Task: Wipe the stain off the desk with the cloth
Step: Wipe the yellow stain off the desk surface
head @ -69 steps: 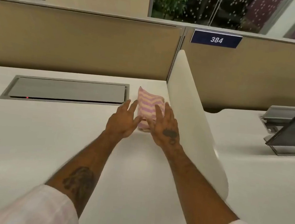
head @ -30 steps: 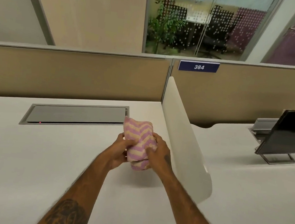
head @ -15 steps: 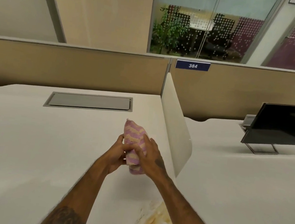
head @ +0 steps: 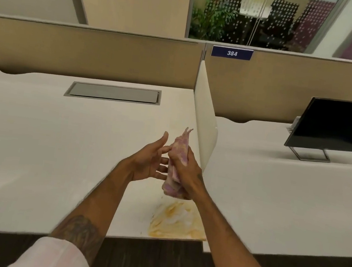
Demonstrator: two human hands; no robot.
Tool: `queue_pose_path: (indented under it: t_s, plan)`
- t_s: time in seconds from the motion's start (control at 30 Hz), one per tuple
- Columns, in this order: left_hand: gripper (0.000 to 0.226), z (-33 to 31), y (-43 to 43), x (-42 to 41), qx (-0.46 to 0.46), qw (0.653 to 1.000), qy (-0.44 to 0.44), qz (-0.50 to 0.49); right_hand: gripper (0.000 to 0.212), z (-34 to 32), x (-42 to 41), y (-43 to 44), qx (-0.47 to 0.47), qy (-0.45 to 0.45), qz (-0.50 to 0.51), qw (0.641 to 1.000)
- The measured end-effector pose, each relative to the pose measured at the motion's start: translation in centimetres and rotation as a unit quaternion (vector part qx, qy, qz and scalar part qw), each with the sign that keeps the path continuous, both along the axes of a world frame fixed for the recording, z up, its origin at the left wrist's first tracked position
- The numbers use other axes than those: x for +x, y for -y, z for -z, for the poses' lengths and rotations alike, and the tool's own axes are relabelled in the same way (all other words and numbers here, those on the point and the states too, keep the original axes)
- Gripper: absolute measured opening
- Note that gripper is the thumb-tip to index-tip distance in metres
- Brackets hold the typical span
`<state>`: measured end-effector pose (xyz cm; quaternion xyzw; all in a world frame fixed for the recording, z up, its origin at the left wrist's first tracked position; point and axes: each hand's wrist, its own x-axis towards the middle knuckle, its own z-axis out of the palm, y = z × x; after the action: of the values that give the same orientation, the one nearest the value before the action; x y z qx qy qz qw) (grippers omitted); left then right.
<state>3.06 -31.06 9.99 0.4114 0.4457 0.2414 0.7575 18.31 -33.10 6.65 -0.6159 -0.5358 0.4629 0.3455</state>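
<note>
A pink and cream striped cloth (head: 179,153) is bunched upright in my right hand (head: 184,175), held in the air above the white desk (head: 57,152). My left hand (head: 148,160) is just to its left, palm turned toward the cloth, fingers spread, fingertips at or near the fabric. A yellow-orange smeared stain (head: 176,221) lies on the desk at its front right corner, directly below and in front of the cloth. The cloth does not touch the stain.
A white divider panel (head: 204,119) stands just right of my hands, between this desk and the neighbouring one. A grey cable hatch (head: 113,93) sits at the back. A dark monitor (head: 338,125) stands on the right desk. Tan partitions run behind. The desk's front edge is close.
The cloth came off the desk by the divider and was drawn back toward me. My left hand has let go and spread; the right keeps hold. The stain has come into view.
</note>
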Motion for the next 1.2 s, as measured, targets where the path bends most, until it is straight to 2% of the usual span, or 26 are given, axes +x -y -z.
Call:
queue_pose_path:
  t_s: [0.1,0.17,0.23,0.4,0.47,0.57,0.63,0.73,0.87,1.03,1.2]
  plan:
    - [0.078,-0.4,0.4,1.2,0.001,0.999,0.010,0.031,0.061,0.4,2.1,0.7,-0.005,-0.029,0.028,0.999]
    - [0.079,-0.4,0.4,1.9,0.002,0.998,0.005,0.064,0.050,0.7,3.7,0.7,-0.008,-0.022,0.042,0.999]
    - [0.078,0.1,0.3,2.4,0.009,0.997,-0.016,0.078,0.049,1.2,5.4,0.6,-0.015,0.005,0.048,0.999]
    - [0.093,2.9,1.4,-0.2,0.086,0.985,-0.149,0.008,0.045,1.7,8.8,0.7,-0.034,0.107,0.045,0.993]
    - [0.099,4.6,2.4,-2.2,0.138,0.960,-0.243,-0.026,0.046,2.0,9.4,0.7,-0.037,0.168,0.036,0.984]
    - [0.090,8.3,4.2,-5.0,0.206,0.888,-0.408,-0.059,0.055,3.5,8.9,0.6,-0.034,0.262,0.007,0.965]
    - [0.086,11.1,5.5,-6.7,0.230,0.840,-0.489,-0.051,0.061,5.2,7.8,0.7,-0.033,0.320,-0.017,0.947]
    - [0.087,14.5,7.1,-8.9,0.253,0.786,-0.563,-0.029,0.066,7.7,5.9,1.2,-0.040,0.426,-0.047,0.903]
    - [0.096,17.0,8.4,-10.5,0.291,0.726,-0.623,0.000,0.077,10.5,3.9,2.3,-0.035,0.490,-0.058,0.869]
    - [0.091,18.7,9.5,-11.1,0.304,0.692,-0.655,0.022,0.070,11.6,4.2,2.1,-0.008,0.497,-0.048,0.867]
    - [0.083,19.1,9.4,-10.6,0.303,0.679,-0.668,0.031,0.065,12.4,3.9,1.3,0.025,0.502,-0.019,0.864]
